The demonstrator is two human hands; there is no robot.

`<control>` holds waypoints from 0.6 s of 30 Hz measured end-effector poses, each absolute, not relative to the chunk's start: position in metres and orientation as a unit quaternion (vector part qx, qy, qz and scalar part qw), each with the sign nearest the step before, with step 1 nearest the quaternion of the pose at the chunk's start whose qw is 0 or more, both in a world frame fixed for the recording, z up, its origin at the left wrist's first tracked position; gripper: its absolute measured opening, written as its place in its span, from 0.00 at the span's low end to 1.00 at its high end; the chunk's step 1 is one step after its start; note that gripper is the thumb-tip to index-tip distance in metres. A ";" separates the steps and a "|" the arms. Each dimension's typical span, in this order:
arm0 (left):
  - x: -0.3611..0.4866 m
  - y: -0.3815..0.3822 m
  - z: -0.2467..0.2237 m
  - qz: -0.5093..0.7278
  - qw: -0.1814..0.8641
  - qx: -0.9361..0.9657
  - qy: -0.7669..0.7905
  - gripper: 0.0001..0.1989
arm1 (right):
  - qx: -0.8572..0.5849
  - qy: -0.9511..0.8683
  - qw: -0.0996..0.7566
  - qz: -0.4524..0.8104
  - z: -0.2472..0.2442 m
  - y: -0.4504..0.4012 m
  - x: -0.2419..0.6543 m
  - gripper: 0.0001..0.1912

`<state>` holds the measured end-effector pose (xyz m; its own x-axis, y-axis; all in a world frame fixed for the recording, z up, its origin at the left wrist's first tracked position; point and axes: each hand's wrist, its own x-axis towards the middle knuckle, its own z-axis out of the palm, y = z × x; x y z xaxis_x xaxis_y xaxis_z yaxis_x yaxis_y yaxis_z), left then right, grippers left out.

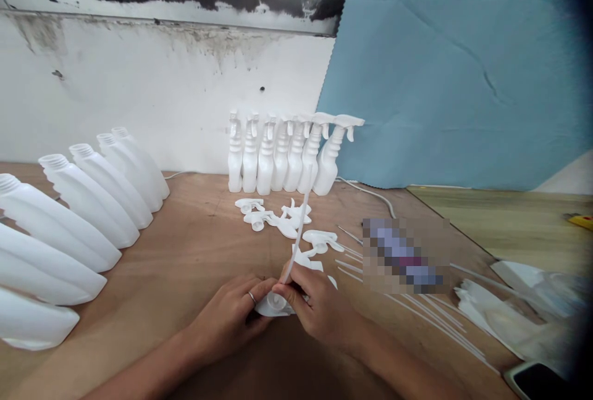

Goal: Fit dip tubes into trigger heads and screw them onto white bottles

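My left hand (241, 307), with a ring on one finger, is closed around a white spray trigger head (277, 303) just above the table's front part. The round collar of the head faces up. Pinched in my right hand (319, 301) is a thin white dip tube (301, 227), its lower end at the collar and its free end pointing up and away. Whether the tube sits inside the collar is hidden by my fingers. Beyond my hands lie several loose trigger heads (259, 220). More thin tubes (440, 320) lie to the right.
Several open white bottles (88, 196) stand in a row at the left. Bottles with trigger heads (282, 159) line the wall. At right are a pixelated item (403, 256), clear plastic bags (514, 307), a phone (537, 381) and a cable (370, 192).
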<state>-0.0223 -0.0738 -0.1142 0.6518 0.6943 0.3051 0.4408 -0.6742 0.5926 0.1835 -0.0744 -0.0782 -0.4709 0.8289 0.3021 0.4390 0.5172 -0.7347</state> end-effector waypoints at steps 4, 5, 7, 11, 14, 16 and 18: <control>-0.023 -0.074 -0.119 0.273 0.249 0.879 0.302 0.17 | -0.370 -0.835 0.309 0.265 -0.080 -0.077 0.181 0.10; -0.023 -0.074 -0.120 0.269 0.253 0.879 0.302 0.16 | -0.367 -0.842 0.301 0.257 -0.080 -0.077 0.180 0.10; -0.023 -0.075 -0.122 0.268 0.261 0.876 0.306 0.14 | -0.362 -0.854 0.285 0.243 -0.081 -0.077 0.177 0.11; -0.021 -0.075 -0.122 0.288 0.278 0.862 0.311 0.11 | -0.352 -0.861 0.286 0.231 -0.084 -0.076 0.174 0.13; -0.023 -0.076 -0.116 0.279 0.317 0.842 0.335 0.18 | -0.362 -0.834 0.328 0.257 -0.085 -0.079 0.177 0.09; -0.026 -0.078 -0.111 0.284 0.367 0.810 0.358 0.21 | -0.371 -0.809 0.353 0.288 -0.085 -0.083 0.181 0.10; -0.027 -0.080 -0.108 0.305 0.406 0.775 0.376 0.20 | -0.381 -0.795 0.371 0.293 -0.084 -0.087 0.184 0.27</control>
<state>-0.0268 -0.0804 -0.1078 0.5314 0.8303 0.1681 0.3351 -0.3883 0.8584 0.1836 -0.0867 -0.0842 -0.4349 0.8228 0.3659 0.3876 0.5378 -0.7487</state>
